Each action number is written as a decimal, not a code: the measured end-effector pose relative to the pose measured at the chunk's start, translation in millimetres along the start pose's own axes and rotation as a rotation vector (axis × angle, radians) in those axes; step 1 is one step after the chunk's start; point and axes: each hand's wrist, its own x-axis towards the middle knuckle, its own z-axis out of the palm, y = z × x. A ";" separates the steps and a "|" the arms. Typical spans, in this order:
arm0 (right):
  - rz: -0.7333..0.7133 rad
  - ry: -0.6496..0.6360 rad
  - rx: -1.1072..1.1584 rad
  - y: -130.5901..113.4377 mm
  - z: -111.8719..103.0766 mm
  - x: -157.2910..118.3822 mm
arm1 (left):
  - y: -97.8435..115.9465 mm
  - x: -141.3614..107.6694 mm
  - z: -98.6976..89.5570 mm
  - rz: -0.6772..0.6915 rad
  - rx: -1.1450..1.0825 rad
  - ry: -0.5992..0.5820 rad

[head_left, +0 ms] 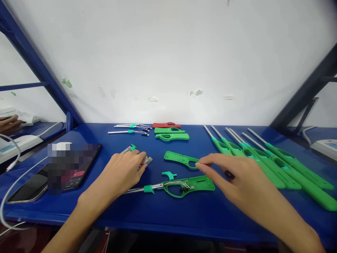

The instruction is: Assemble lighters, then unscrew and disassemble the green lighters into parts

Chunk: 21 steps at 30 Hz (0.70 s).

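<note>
My left hand [129, 168] bends its fingers down over a small group of clear plastic pieces [149, 161], closed on one; its fingertips are partly hidden. A teal trigger piece [133, 147] lies just beyond it. My right hand [237, 172] pinches the end of a green lighter handle half [177, 157] between thumb and index finger. A small dark piece [229, 174] shows at its curled fingers. Nearer me lies an open green handle half [201, 184] with wires and a metal lighter tube [135, 189] set in it. A loose teal trigger [169, 175] lies between the halves.
Several green stick lighters [279, 165] lie at the right. At the back are a red handle half [166, 125], green halves [172, 136] and wired metal tubes [121, 132]. Phones [86, 168] and a white cable [10, 189] occupy the left. Another person's hand [10, 123] shows far left.
</note>
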 end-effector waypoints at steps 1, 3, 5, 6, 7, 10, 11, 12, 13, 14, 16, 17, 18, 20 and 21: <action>0.011 -0.031 -0.008 2.2 0.8 -0.6 | -1.0 -0.8 -1.2 -0.001 -0.013 0.003; 0.037 -0.105 -0.031 8.5 4.3 -2.4 | -1.6 -5.2 -5.3 0.026 -0.059 0.007; 0.066 -0.188 -0.055 15.7 9.7 -4.7 | -0.1 -13.5 -10.1 0.096 -0.126 -0.007; 0.081 -0.230 -0.066 19.0 12.5 -5.7 | 1.3 -18.5 -11.9 0.143 -0.170 -0.025; 0.097 -0.270 -0.075 21.7 15.2 -6.3 | 2.9 -23.5 -12.9 0.188 -0.222 -0.049; 0.140 -0.372 -0.095 24.1 19.4 -5.0 | 7.2 -34.7 -10.1 0.263 -0.395 -0.137; 0.148 -0.400 -0.098 23.2 19.3 -3.6 | 8.0 -36.3 -7.9 0.271 -0.437 -0.161; 0.152 -0.424 -0.099 21.7 18.5 -1.9 | 8.2 -36.8 -5.6 0.275 -0.463 -0.178; 0.157 -0.445 -0.099 20.0 17.4 -0.1 | 8.1 -36.3 -3.5 0.278 -0.468 -0.185; 0.163 -0.461 -0.099 18.3 16.1 1.7 | 7.5 -35.3 -1.8 0.282 -0.469 -0.187; 0.183 -0.482 -0.102 15.5 13.8 4.4 | 5.6 -32.5 0.3 0.288 -0.467 -0.179; 0.195 -0.486 -0.104 14.7 13.0 5.2 | 4.4 -31.3 0.8 0.291 -0.467 -0.176; 0.204 -0.489 -0.105 14.2 12.5 5.7 | 3.4 -30.3 1.3 0.296 -0.466 -0.174; 0.220 -0.495 -0.105 14.0 12.1 5.8 | 1.8 -29.8 2.3 0.311 -0.467 -0.176; 0.225 -0.498 -0.104 14.0 12.1 5.5 | 1.5 -30.2 2.9 0.319 -0.468 -0.176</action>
